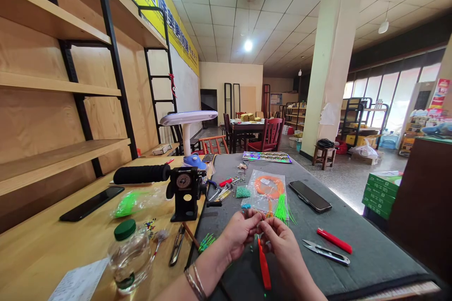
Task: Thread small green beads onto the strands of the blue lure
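My left hand [240, 231] and my right hand [280, 242] meet over the grey mat [303, 249], fingertips pinched together. Whatever sits between them is too small to make out. Just below lies a red-orange handled tool [263, 268], its upper end partly covered by my fingers. Beyond my hands are a bundle of bright green strands [281, 208] and a clear bag [252, 181] with a coil of orange line [270, 187]. Small teal beads [243, 192] lie near the bag. To the right rest thread snips [326, 252] and a red lighter-like stick [334, 240].
A black hand-cranked device [183, 193] stands left of the mat, near a bottle with a green cap [129, 256]. A dark phone [310, 196] lies at right, another phone [92, 203] at left. More snips [177, 244] lie on the wooden table [95, 240].
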Motion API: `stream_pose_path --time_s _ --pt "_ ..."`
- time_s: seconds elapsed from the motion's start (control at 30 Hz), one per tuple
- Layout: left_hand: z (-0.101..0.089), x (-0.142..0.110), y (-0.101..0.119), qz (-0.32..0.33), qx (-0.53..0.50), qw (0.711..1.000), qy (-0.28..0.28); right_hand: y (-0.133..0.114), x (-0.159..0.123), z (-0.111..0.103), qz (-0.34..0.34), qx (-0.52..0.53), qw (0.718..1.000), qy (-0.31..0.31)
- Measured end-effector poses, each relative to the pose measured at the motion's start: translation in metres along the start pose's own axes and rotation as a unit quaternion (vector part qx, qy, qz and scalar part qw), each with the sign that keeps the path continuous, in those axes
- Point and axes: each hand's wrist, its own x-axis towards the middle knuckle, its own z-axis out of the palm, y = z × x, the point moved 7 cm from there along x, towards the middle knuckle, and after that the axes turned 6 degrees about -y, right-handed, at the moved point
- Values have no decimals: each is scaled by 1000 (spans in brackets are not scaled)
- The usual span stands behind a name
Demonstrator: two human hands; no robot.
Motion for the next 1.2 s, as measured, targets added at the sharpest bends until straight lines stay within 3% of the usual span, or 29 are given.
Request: stream_pose_path --time_s 0.27,0.47,0.73,1.0,1.2 --pt "-2 -1 12 63 69 995 46 2 -6 0 44 50 997 -39" --pt "-6 -2 17 80 77 991 69 -2 -7 -5 64 -22 997 -21" --pt "-2 -2 19 94 79 991 49 -19 -2 3 20 -86 996 -29" --pt "-6 -2 16 83 99 990 63 -15 -6 -4 28 -112 993 -31" --pt "-4 -2 17 90 102 989 51 -21 2 -4 -9 -124 992 -21"
